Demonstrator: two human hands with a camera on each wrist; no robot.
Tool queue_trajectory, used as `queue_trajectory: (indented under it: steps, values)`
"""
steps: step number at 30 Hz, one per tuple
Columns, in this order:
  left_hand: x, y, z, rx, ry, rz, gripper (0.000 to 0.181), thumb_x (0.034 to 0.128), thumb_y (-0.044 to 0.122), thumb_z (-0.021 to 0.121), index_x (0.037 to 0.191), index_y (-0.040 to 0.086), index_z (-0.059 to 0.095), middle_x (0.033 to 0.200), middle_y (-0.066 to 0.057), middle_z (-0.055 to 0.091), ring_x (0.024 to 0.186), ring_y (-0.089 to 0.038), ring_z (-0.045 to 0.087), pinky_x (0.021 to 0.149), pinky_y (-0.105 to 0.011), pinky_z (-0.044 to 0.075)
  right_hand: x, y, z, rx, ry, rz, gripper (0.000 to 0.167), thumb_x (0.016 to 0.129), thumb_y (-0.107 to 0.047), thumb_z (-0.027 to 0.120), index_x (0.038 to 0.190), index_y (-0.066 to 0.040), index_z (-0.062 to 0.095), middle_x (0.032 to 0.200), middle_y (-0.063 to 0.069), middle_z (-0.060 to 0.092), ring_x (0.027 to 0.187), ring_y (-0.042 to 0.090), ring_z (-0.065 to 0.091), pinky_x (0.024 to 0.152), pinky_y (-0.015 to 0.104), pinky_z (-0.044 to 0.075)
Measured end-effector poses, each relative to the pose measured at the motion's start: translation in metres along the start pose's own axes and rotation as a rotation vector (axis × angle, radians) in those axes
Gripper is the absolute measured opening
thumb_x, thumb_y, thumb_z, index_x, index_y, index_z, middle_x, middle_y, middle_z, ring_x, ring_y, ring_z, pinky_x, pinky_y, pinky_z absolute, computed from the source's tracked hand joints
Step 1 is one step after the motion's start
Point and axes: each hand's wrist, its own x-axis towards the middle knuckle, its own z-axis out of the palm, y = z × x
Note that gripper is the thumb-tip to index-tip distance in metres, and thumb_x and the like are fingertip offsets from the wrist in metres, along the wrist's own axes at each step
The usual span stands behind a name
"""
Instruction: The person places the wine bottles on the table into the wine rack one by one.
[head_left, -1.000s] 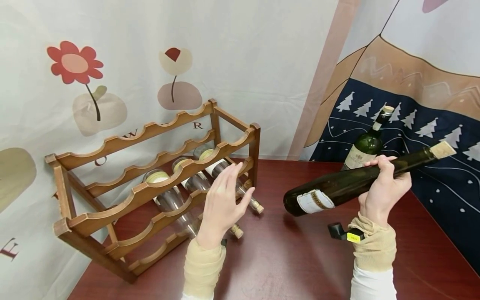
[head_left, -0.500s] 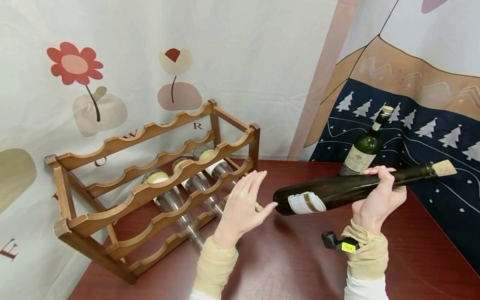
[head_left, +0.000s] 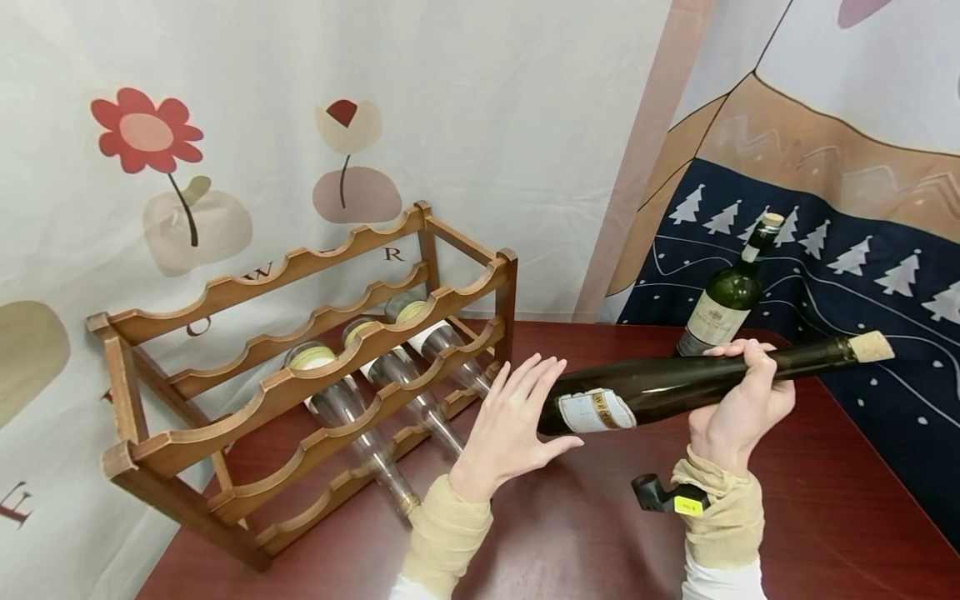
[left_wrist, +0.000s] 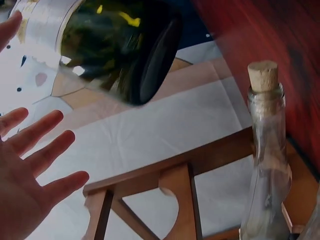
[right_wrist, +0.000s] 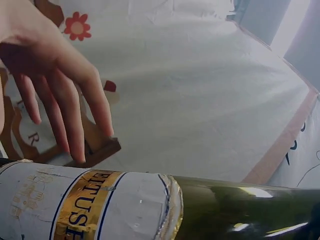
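My right hand (head_left: 742, 408) grips a dark green wine bottle (head_left: 675, 387) near its neck. The bottle is tilted almost level, its cork (head_left: 872, 347) toward the right and its base toward the left. My left hand (head_left: 506, 429) is beside the base with its fingers spread. In the left wrist view, a gap shows between those fingers (left_wrist: 52, 155) and the bottle's base (left_wrist: 155, 65). The white label (right_wrist: 135, 205) fills the bottom of the right wrist view. Left of the hands stands a wooden wine rack (head_left: 180, 442) with three clear bottles lying in its lower tier.
A green wine bottle (head_left: 731, 292) stands upright at the back right of the dark red table (head_left: 585, 533). Printed cloth (head_left: 525, 125) hangs behind. One clear bottle (left_wrist: 267, 120) points its corked neck out of the rack. The rack's upper rails are scalloped.
The held bottle has moved left and turned closer to level. My left hand has moved right and down, from in front of the rack to the bottle's base.
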Motion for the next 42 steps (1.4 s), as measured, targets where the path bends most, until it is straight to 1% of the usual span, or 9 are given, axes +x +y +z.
queue_trajectory:
  steps: [5,8,13,17,20,27,30,37,42]
  values:
    - [0.001,0.004,0.006,0.031,-0.019,0.007,0.096,0.0649,0.064,0.075,0.141,0.016,0.043,0.14,-0.001,0.052,0.136,-0.019,0.043,0.112,-0.047,0.035,-0.006,0.003,0.002,0.018,-0.012,0.024,0.019,0.078,0.002,0.065,0.074,0.003,0.047,0.059,0.013,0.051,0.048,0.023,0.051,0.053,0.027,0.052]
    - [0.002,0.007,0.009,0.057,-0.016,0.01,0.098,0.0633,0.065,0.075,0.142,0.017,0.042,0.14,-0.001,0.052,0.135,-0.019,0.044,0.111,-0.048,0.036,-0.01,0.004,0.004,0.03,-0.014,0.057,0.017,0.081,0.002,0.062,0.074,0.002,0.047,0.059,0.013,0.051,0.049,0.022,0.051,0.053,0.027,0.052]
    - [0.002,0.008,0.011,0.096,0.019,0.011,0.102,0.0596,0.067,0.076,0.142,0.017,0.041,0.139,-0.002,0.052,0.133,-0.021,0.046,0.109,-0.048,0.038,-0.016,0.005,0.007,0.05,-0.021,0.112,0.016,0.087,0.004,0.053,0.072,0.002,0.047,0.059,0.012,0.051,0.05,0.022,0.051,0.054,0.028,0.05]
    - [0.002,0.008,0.011,0.099,0.061,0.005,0.108,0.0548,0.067,0.078,0.142,0.017,0.04,0.137,-0.002,0.053,0.129,-0.022,0.048,0.108,-0.047,0.039,-0.022,0.005,0.008,0.088,-0.044,0.158,0.015,0.087,0.004,0.053,0.074,0.002,0.046,0.06,0.012,0.051,0.051,0.022,0.052,0.054,0.029,0.05]
    - [0.003,0.008,0.011,0.102,0.088,0.001,0.107,0.0522,0.066,0.08,0.14,0.017,0.042,0.134,-0.002,0.055,0.126,-0.021,0.05,0.107,-0.045,0.041,-0.025,0.006,0.009,0.109,-0.066,0.181,0.015,0.087,0.004,0.053,0.074,0.002,0.045,0.06,0.013,0.052,0.051,0.022,0.052,0.054,0.03,0.051]
    - [0.003,0.008,0.014,0.125,0.14,-0.001,0.104,0.0486,0.062,0.083,0.134,0.015,0.049,0.127,-0.001,0.059,0.117,-0.019,0.056,0.101,-0.04,0.046,-0.03,0.01,0.009,0.112,-0.079,0.2,0.015,0.087,0.003,0.052,0.074,0.003,0.045,0.06,0.013,0.053,0.052,0.023,0.052,0.056,0.03,0.051]
    - [0.003,0.007,0.015,0.134,0.162,0.001,0.101,0.0491,0.06,0.083,0.133,0.015,0.05,0.123,0.0,0.06,0.112,-0.018,0.058,0.097,-0.036,0.048,-0.031,0.012,0.009,0.115,-0.08,0.212,0.016,0.087,0.003,0.053,0.073,0.003,0.046,0.059,0.012,0.053,0.053,0.022,0.052,0.055,0.029,0.05]
    - [0.002,0.004,0.016,0.151,0.175,-0.001,0.092,0.0521,0.055,0.083,0.128,0.014,0.053,0.12,0.002,0.062,0.107,-0.016,0.06,0.088,-0.031,0.049,-0.034,0.015,0.008,0.102,-0.087,0.209,0.015,0.086,0.0,0.056,0.075,0.002,0.046,0.06,0.011,0.054,0.054,0.022,0.052,0.057,0.029,0.051]
    - [0.001,0.001,0.014,0.136,0.185,0.003,0.09,0.048,0.05,0.085,0.125,0.014,0.055,0.116,0.001,0.064,0.103,-0.015,0.06,0.082,-0.031,0.047,-0.036,0.018,0.007,0.077,-0.102,0.206,0.013,0.087,0.0,0.055,0.077,0.002,0.047,0.061,0.011,0.055,0.055,0.022,0.054,0.059,0.03,0.052]
